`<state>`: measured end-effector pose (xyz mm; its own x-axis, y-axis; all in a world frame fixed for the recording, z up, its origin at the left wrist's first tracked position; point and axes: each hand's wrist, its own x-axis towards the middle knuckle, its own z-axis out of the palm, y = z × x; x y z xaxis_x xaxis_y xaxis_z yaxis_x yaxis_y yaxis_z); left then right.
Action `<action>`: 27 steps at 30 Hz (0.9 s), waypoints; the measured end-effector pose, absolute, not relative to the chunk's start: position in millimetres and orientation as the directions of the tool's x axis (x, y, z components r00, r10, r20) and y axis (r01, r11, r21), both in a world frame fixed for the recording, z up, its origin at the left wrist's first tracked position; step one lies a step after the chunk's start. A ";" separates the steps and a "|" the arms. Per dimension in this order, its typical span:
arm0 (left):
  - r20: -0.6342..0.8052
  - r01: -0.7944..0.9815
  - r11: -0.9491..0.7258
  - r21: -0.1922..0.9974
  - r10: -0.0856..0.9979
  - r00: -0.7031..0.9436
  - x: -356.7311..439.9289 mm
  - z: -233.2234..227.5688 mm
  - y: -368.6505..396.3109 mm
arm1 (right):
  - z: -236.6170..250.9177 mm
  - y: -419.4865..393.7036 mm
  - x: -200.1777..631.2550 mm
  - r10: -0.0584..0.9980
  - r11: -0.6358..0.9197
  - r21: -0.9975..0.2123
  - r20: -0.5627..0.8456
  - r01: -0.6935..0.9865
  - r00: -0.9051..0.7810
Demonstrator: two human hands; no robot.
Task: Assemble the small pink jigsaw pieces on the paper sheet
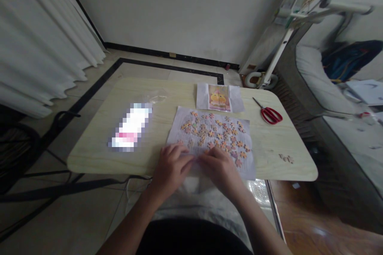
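Head view shows the left hand (170, 168) and the right hand (220, 167) lying close together at the near edge of the paper sheet (209, 137), fingers curled down; I cannot tell if they pinch any piece. To do this well, I judge light fingertip pressure is best, so the sheet does not slide. The puzzle pieces (214, 131) lie scattered just beyond both hands. Further on the worktop (98, 147) are the picture card (220, 97) and red scissors (269, 113).
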<state>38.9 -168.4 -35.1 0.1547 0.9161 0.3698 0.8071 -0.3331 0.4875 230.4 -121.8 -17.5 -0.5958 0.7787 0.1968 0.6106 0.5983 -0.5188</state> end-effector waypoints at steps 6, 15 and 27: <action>0.355 0.807 -0.325 0.493 0.922 0.154 39.0 -34.6 -168.3 | -27.6 -122.5 228.2 0.779 0.602 -0.542 0.239 0.587 -0.580; 0.361 0.799 -0.326 0.505 0.921 0.148 39.3 -34.0 -167.7 | -25.2 -122.7 227.0 0.783 0.602 -0.519 0.232 0.607 -0.577; 0.353 0.804 -0.318 0.502 0.924 0.145 38.5 -33.7 -168.8 | -16.2 -116.5 247.9 0.842 0.523 -0.586 0.244 0.619 -0.481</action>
<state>38.5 -168.8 -33.7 0.1450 0.9242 0.3532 0.8040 -0.3181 0.5024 247.9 -116.5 -16.2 -0.4811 0.8420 0.2442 0.6187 0.5234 -0.5859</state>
